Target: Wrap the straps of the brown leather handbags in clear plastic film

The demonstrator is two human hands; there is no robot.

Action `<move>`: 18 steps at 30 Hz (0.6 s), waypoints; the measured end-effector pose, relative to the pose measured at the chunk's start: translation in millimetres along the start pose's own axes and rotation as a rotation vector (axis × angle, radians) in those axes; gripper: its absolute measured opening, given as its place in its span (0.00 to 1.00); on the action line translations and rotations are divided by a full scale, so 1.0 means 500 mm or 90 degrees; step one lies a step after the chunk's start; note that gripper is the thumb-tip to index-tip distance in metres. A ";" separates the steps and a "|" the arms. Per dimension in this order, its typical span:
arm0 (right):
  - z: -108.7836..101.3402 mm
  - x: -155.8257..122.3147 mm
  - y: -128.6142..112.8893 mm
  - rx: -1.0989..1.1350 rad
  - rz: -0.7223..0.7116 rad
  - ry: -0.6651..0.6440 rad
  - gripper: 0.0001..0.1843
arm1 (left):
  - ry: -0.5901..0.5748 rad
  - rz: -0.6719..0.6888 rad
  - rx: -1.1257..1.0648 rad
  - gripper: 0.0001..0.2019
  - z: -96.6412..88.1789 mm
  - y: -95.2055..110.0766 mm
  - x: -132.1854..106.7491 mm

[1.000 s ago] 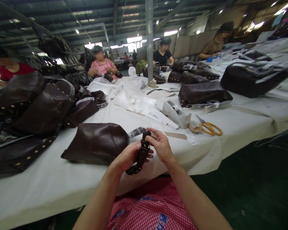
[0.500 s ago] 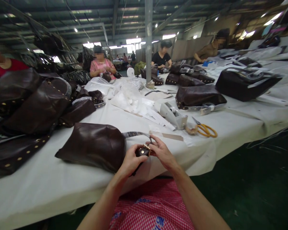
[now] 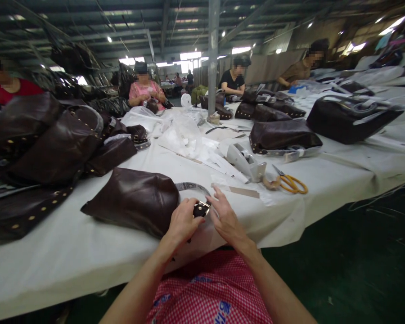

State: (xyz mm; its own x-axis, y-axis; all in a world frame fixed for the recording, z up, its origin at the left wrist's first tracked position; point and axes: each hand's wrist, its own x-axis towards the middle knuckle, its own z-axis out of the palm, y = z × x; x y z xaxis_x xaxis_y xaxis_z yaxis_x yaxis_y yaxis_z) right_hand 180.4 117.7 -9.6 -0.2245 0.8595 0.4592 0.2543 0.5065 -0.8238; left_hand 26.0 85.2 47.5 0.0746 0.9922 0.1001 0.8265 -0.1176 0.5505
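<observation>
A dark brown leather bag (image 3: 135,200) lies on its side on the white-covered table, in front of me to the left. Its handle (image 3: 192,186), wrapped in clear film, curves out towards my hands. My left hand (image 3: 182,221) is closed, thumb and fingers pinching a short riveted leather strap (image 3: 198,210) that carries a gold-coloured buckle (image 3: 205,205). At the buckle's right side is my right hand (image 3: 225,217), its fingers stretched and apart; whether a fingertip touches the buckle or the handle's end is unclear. The left fingers hide part of the strap.
Brown studded bags (image 3: 50,153) pile up on the left. Beyond my right hand are a cardboard strip (image 3: 245,192), orange-handled scissors (image 3: 290,182) and a tape dispenser (image 3: 245,162). White wrapping (image 3: 185,139) covers the middle. A post (image 3: 213,58) rises there; several people work across the table.
My right hand has loosened from the buckle and its fingers have spread. My left hand keeps the strap, and the buckle has turned slightly. The whole view has shifted a little.
</observation>
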 end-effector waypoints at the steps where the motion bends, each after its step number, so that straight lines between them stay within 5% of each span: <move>1: 0.000 -0.002 -0.004 -0.003 -0.039 -0.049 0.28 | 0.005 -0.001 -0.018 0.13 0.001 -0.002 0.004; 7: -0.003 -0.002 -0.013 0.005 -0.082 -0.149 0.33 | -0.005 -0.048 -0.329 0.21 -0.005 -0.024 0.016; 13: -0.002 0.016 -0.011 -0.024 0.025 -0.098 0.11 | -0.116 -0.018 -0.528 0.25 -0.001 -0.039 0.001; 18: 0.020 0.032 0.001 -0.022 0.141 0.015 0.14 | 0.072 -0.099 -0.380 0.10 0.052 -0.038 0.000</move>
State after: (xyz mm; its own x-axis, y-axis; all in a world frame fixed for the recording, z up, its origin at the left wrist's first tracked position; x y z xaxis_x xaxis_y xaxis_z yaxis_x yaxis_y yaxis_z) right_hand 167.3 130.9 -6.1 -0.1377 0.9510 0.2770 0.3272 0.3076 -0.8935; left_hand 24.9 88.6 15.4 -0.1082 0.9928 0.0513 0.3660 -0.0082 0.9306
